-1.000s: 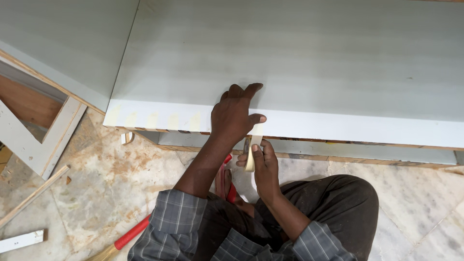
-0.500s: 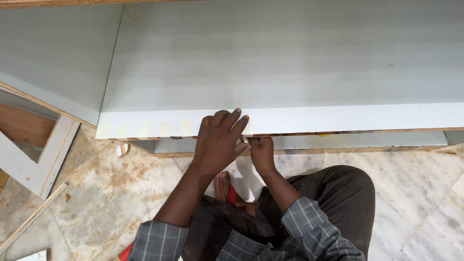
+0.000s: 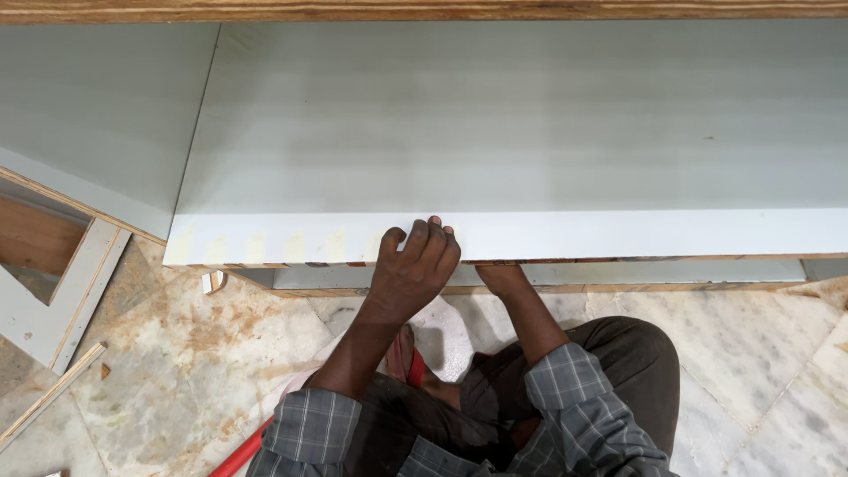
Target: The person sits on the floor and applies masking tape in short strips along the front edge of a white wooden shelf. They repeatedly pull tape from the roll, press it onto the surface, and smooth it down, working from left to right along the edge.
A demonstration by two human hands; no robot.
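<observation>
My left hand (image 3: 413,269) presses flat, fingers spread, on the white edge band (image 3: 565,235) along the panel's front; right hand (image 3: 500,276) hidden beneath, grip untellable—uneven pressure could lift it.

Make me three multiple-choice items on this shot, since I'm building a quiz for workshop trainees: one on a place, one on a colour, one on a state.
1. Where does the left hand rest?
A. on the front edge of the pale grey panel
B. on the marble floor
C. on the person's knee

2. What colour is the long handle lying on the floor by the left sleeve?
A. blue
B. red
C. green

3. How does the right hand show?
A. flat on top of the panel
B. lifted in the air
C. tucked under the panel's edge, fingers hidden

Answers: 1 A, the fingers press over the white front edge; 2 B, a red shaft shows at the lower left; 3 C, only the wrist and back of the hand show below the edge.
</observation>
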